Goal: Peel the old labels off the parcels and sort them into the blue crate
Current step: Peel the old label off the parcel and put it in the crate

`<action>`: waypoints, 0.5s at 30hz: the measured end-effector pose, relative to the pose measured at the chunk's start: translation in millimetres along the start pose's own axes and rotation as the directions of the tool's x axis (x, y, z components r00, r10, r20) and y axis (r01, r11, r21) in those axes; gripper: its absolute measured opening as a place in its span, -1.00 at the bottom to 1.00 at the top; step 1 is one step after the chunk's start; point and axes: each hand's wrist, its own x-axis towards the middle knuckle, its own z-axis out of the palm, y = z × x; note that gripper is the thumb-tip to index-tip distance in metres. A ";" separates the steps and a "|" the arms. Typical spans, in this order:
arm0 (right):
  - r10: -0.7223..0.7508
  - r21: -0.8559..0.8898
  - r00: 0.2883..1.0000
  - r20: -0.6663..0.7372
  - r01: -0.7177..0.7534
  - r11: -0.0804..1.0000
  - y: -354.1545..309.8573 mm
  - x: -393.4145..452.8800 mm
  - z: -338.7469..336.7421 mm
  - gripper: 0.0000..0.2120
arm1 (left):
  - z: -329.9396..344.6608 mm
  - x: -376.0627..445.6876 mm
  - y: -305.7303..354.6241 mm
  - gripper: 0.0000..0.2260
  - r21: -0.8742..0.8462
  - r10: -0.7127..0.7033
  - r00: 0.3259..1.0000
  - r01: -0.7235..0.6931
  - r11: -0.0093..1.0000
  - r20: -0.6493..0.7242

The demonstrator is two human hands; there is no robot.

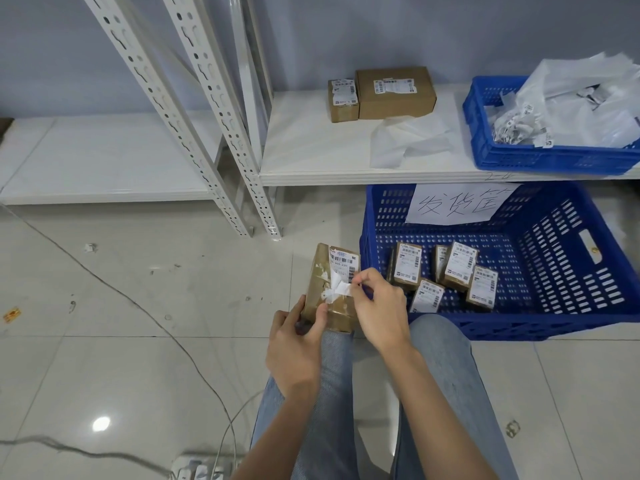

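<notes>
A brown taped parcel (320,282) stands upright on my knee. My left hand (294,344) grips its lower end. Its white label (341,268) is partly torn, and my right hand (379,306) pinches the loose strip near the parcel's right edge. To the right, on the floor, a large blue crate (554,271) with a handwritten paper sign holds several small labelled parcels (460,266). Two more cardboard parcels (394,93) sit on the white shelf above.
A smaller blue crate (485,133) on the shelf (311,147) is full of peeled labels and plastic bags. White slotted shelf posts (221,109) stand to the left. Cables (173,337) and a power strip (201,471) lie on the tiled floor.
</notes>
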 end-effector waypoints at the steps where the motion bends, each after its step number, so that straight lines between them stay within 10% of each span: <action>1: 0.014 0.046 1.000 0.020 -0.015 0.999 -2.1 2.1 0.6 -0.88 | -0.3 1.8 -1.5 -0.54 -0.004 -0.007 1.000 0.007 1.000 -0.003; 15: -0.117 -0.098 0.992 -0.044 0.112 0.989 1.3 6.8 18.2 -0.68 | 1.7 1.1 -2.1 -0.55 -0.006 -0.017 1.000 0.017 1.000 0.000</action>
